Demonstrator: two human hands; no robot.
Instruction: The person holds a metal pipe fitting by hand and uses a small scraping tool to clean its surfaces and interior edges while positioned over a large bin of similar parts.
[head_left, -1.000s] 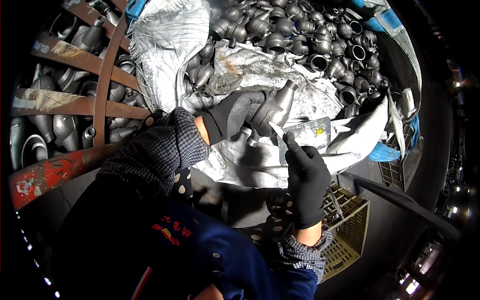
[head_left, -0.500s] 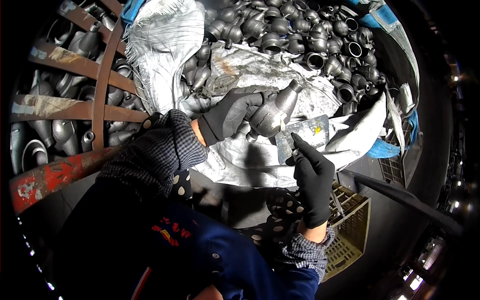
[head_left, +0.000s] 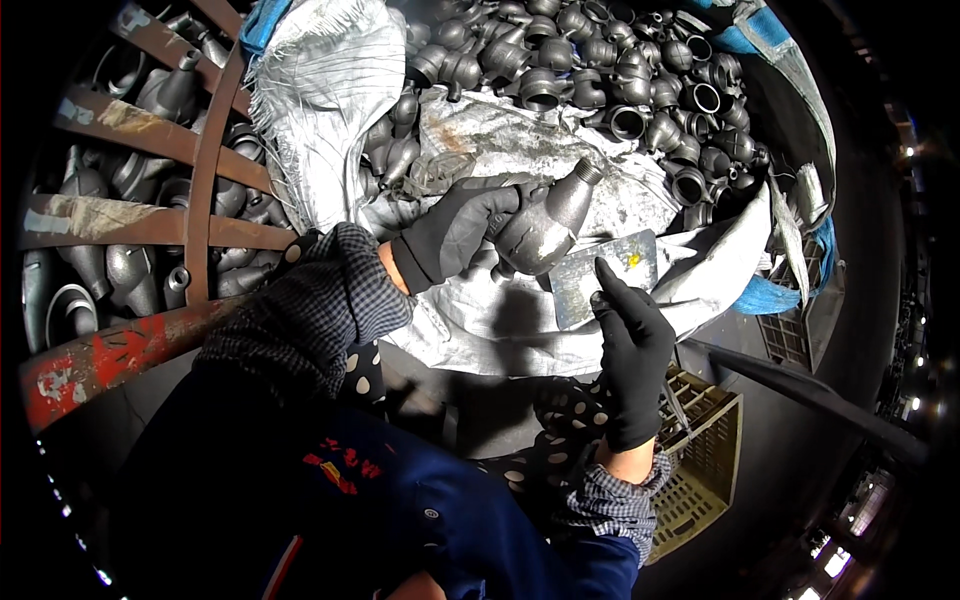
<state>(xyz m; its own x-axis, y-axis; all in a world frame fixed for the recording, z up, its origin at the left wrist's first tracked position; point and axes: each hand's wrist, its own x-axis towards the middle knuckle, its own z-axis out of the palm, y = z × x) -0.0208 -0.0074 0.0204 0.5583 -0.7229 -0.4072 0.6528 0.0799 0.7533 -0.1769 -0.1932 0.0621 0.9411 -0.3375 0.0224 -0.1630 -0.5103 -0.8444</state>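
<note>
My left hand (head_left: 455, 232), in a black glove, is closed around a dark grey metal casting (head_left: 547, 222). The casting has a rounded belly and tapers to a ridged neck tilted up to the right. A pale streak marks its belly. My right hand (head_left: 632, 345), also black-gloved, is apart from the casting, at the right edge of a flat grey metal plate (head_left: 577, 292). Its index finger reaches up over the plate, with the thumb close beside it and the other fingers curled. What these fingers hold, if anything, I cannot make out. A yellow spot shows on the plate.
Similar castings (head_left: 540, 88) are heaped in a white woven bag (head_left: 330, 90) ahead. More lie behind a brown metal lattice (head_left: 200, 190) at left, above a red-painted bar (head_left: 110, 365). A yellowish plastic crate (head_left: 715, 470) stands at lower right, near a dark bar (head_left: 800, 392).
My right hand has drawn back slightly to the right, away from the casting. The casting has turned a little in my left hand, and a pale fleck by its belly no longer shows.
</note>
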